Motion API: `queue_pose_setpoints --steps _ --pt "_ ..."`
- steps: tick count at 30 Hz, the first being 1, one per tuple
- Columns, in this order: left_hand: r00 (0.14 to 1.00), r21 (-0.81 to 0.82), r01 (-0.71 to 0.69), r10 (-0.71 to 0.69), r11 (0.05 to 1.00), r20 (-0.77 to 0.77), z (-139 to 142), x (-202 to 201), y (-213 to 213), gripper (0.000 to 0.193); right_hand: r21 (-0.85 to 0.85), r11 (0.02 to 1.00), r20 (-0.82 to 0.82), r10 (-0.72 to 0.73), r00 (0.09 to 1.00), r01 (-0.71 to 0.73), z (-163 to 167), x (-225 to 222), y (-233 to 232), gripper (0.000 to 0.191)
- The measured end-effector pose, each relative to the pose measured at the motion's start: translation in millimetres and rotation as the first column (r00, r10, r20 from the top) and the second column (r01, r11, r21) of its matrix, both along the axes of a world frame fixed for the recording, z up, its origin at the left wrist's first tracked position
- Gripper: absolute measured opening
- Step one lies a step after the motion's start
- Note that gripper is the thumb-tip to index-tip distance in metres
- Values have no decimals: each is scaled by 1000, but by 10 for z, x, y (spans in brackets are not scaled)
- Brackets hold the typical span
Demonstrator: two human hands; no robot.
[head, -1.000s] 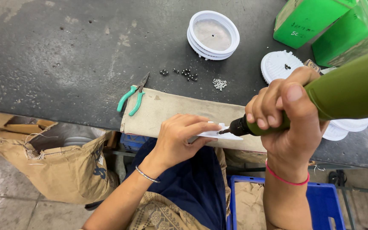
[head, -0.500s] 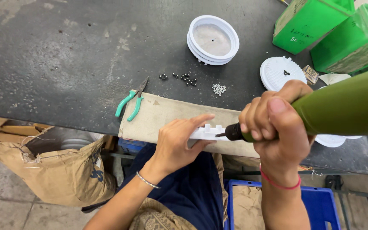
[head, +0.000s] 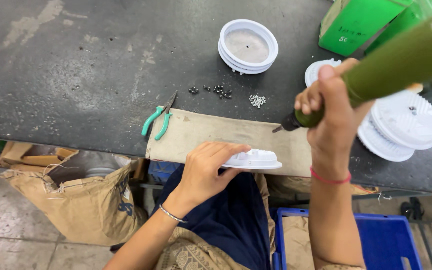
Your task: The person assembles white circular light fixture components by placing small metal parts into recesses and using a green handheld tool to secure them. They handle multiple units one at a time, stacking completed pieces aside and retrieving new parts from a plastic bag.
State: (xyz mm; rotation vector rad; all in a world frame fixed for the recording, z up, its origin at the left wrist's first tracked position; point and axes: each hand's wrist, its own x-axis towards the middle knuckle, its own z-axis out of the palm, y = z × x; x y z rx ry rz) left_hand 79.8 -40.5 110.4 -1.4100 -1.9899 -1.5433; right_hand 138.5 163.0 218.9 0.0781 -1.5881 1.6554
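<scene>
My left hand [head: 207, 170] holds a white round plastic part [head: 254, 159] flat at the near edge of a brown cardboard sheet [head: 211, 132] on the dark workbench. My right hand [head: 330, 107] grips a green powered screwdriver [head: 376, 75], lifted above the cardboard, with its dark tip [head: 279, 128] pointing down-left and clear of the white part. Small dark screws [head: 217, 90] and a cluster of silvery bits [head: 257, 100] lie on the bench behind the cardboard.
Green-handled pliers [head: 158, 121] lie at the cardboard's left corner. A stack of white round covers [head: 248, 46] sits farther back, more white discs [head: 401, 125] at the right, green boxes [head: 361, 22] behind. A brown sack [head: 83, 200] and a blue crate [head: 391, 240] stand below.
My right hand has lifted the screwdriver up and to the right, off the white part. My left hand still holds the part, now seen edge-on.
</scene>
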Motion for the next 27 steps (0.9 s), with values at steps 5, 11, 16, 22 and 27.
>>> queue_pose_setpoints --steps 5,11,16,22,27 --pt "1000 -25 2 -2 1000 -6 7 39 -24 46 41 995 61 -94 994 92 -276 -201 255 21" --pt "1000 -38 16 -16 999 -18 -10 28 -60 43 176 984 117 -44 992 23 -621 -131 505 30" --pt "999 -29 12 -11 1000 34 -73 20 -80 40 32 997 79 -69 994 67 -1177 180 668 56" --pt "893 114 -33 -22 993 449 -187 -88 -149 33 -349 932 179 167 970 -96 -2090 585 381 63" --pt "479 609 -101 -498 786 723 -459 -131 -20 44 -462 841 69 352 934 -282 -2443 519 -257 45"
